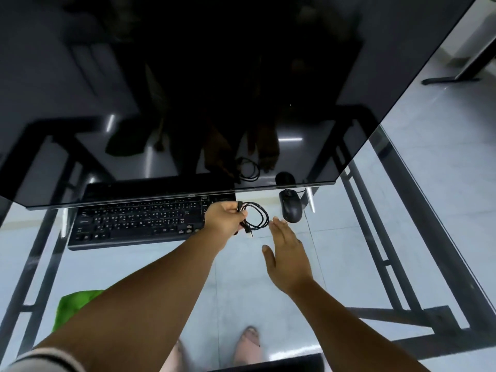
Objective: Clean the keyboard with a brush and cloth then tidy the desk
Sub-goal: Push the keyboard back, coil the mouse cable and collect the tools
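A black keyboard lies on the glass desk, partly under the lower edge of a large dark monitor. My left hand is at the keyboard's right end, shut on a coiled black cable whose loop and plug hang to the right. My right hand hovers flat and open just right of the cable, holding nothing. A green cloth lies near the desk's front left, partly hidden by my left arm. No brush is visible.
A black mouse sits right of the cable, near the monitor's lower edge. The desk's black metal frame and the tiled floor show through the glass. My feet are below the desk front.
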